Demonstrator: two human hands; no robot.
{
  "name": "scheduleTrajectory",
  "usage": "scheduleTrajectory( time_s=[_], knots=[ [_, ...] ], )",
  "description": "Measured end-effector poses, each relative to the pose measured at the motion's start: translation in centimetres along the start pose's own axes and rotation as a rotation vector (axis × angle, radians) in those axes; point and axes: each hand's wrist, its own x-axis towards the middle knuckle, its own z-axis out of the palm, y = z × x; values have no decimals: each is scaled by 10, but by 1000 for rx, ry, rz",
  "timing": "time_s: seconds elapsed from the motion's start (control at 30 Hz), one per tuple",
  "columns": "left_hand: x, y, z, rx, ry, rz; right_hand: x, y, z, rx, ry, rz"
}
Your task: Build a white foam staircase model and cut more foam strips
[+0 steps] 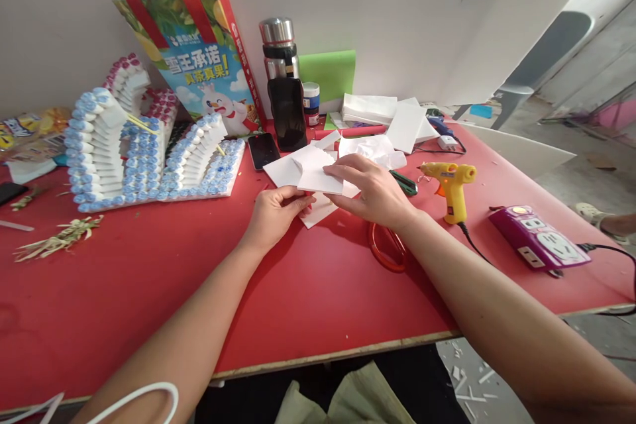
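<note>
Both my hands meet over a small pile of white foam sheets (313,172) near the middle of the red table (308,291). My left hand (273,212) curls its fingers under the near edge of a sheet and pinches it. My right hand (372,189) lies on top, fingers pressed on the upper white piece and gripping its right edge. A red-handled pair of scissors (385,248) lies just under my right wrist. A yellow hot-glue gun (452,187) stands to the right of that hand.
A blue-and-white model of stacked foam strips (149,152) stands at the left. A black phone (263,150), steel flask (279,50), printed bag (203,59) and more white sheets (387,116) sit behind. A purple power strip (539,238) lies at right. Table's front edge is close.
</note>
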Motion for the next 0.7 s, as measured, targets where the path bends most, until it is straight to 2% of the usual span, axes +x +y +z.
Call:
scheduleTrajectory(
  time_s=[0.23, 0.7],
  knots=[
    [1, 4, 0, 41, 54, 25, -1, -1, 1, -8, -5, 22],
    [-1, 2, -6, 67, 38, 16, -1, -3, 0, -2, -13, 40]
  ],
)
